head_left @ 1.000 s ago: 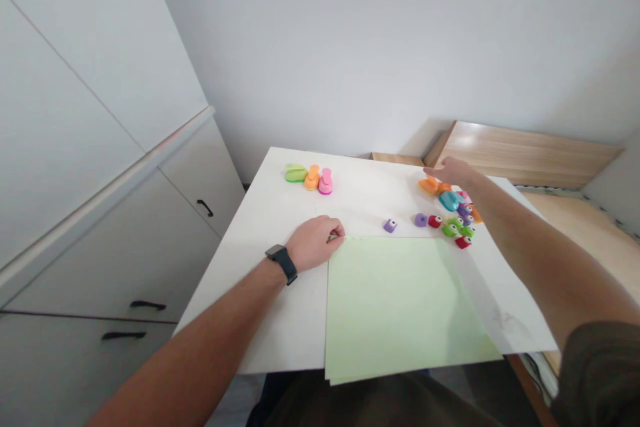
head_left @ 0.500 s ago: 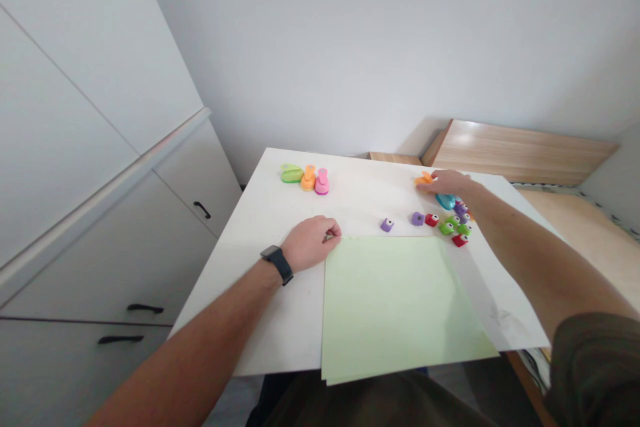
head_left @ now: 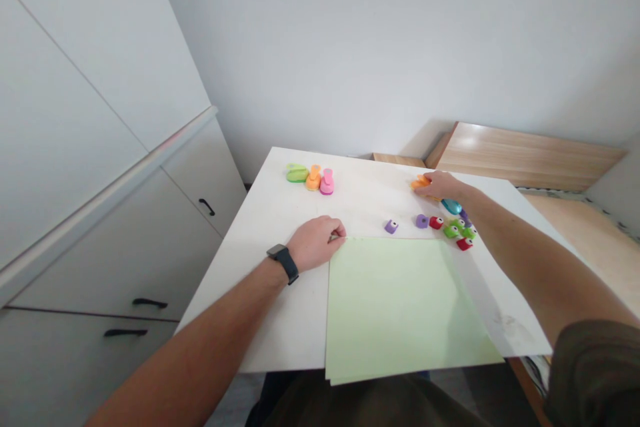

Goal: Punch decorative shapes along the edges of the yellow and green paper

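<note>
Pale green sheets of paper [head_left: 405, 307] lie stacked at the table's near side. My left hand [head_left: 319, 243], with a dark watch on its wrist, has its fingers closed at the far left corner of the sheets. Over at the far right, my right hand [head_left: 443, 185] grips an orange craft punch [head_left: 419, 182], partly covered by the fingers. Beside that hand sits a blue craft punch [head_left: 451, 207]. Several small punches stand between the paper and my right forearm, among them a purple one [head_left: 391, 227], a red one [head_left: 437, 222] and a green one [head_left: 451, 231].
At the back left of the white table [head_left: 280, 320] stand a green punch [head_left: 297, 173], an orange punch [head_left: 313, 178] and a pink punch [head_left: 327, 181]. White cabinets [head_left: 100, 233] flank the left side. A wooden headboard [head_left: 530, 157] is beyond the right edge.
My right hand has shifted slightly left with the orange punch, away from the blue one. My left hand stays at the paper corner. The view has shifted a little.
</note>
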The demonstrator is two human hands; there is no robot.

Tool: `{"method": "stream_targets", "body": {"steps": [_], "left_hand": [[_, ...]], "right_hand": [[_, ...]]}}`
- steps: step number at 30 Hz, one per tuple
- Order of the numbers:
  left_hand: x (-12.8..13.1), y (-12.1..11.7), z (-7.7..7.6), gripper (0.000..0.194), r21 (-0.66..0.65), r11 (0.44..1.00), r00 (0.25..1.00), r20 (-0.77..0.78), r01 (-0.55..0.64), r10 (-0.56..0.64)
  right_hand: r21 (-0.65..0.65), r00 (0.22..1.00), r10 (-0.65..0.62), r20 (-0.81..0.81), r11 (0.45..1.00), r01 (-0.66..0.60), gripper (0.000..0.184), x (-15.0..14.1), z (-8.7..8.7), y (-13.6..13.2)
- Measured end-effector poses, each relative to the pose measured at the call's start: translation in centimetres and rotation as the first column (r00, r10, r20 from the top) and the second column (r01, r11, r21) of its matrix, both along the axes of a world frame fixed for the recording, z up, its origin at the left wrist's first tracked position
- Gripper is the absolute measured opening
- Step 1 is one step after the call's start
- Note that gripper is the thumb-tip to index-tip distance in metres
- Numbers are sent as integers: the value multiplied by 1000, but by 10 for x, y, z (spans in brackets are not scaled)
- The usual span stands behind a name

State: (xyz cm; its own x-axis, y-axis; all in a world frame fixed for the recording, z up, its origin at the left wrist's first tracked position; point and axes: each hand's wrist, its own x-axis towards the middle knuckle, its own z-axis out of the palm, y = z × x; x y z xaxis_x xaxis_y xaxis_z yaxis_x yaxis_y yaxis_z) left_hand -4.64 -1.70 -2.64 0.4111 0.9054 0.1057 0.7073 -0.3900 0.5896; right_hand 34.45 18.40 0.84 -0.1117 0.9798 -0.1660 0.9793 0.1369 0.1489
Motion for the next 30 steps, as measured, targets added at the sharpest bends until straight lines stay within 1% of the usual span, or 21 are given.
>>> {"method": "stream_targets", "body": {"steps": [3,6,9,11,13,15,19,21,24,26,28,30], "left_hand": [[0,-1,0,15,2,1000,1000,-2,1,-1],[0,-2,0,15,2,1000,1000,-12,-4,4],[0,-2,0,15,8,1000,1000,-10,-8,8],[0,-2,-1,14,9,1000,1000,-10,-12,12],[-1,-2,-3,14,10,1000,1000,-13,-11,11],[-1,-2,-4,14,18,1000,1000,-12,-9,10],[-1,-2,-6,15,26,1000,1000,-15,-10,10],[-1,-2,-5,15,21,1000,1000,-19,-13,14],[-1,-1,-5,15,19,1000,1000,-19,-10,10],[-1,-1,-4,15,21,1000,1000,-18,-6,7],[-1,-1,-4,15,21,1000,1000,-16,-3,4],[-1,-1,-4,15,19,1000,1000,-15,0,1]], "right_hand": [[-1,1000,27,-7,1000,-27,54,-9,-3,3],[17,1000,-7,2,1000,7,53,-14,-5,4],[56,999,-26,-42,998,28,50,-16,-7,2],[87,997,-51,-51,995,56,54,-16,-7,-1],[91,995,-90,-48,991,94,57,-17,-8,-5],[83,993,-107,-53,990,111,56,-20,-8,-9],[93,997,-60,-38,994,64,51,-35,-6,-13],[112,999,-27,-42,993,31,51,-49,-4,-13],[156,991,-1,-134,987,22,50,-79,-1,-14],[149,980,25,-200,989,5,48,-104,0,-17],[147,962,98,-253,987,-62,47,-133,1,-21],[156,950,143,-279,982,-102,46,-164,3,-24]]}}
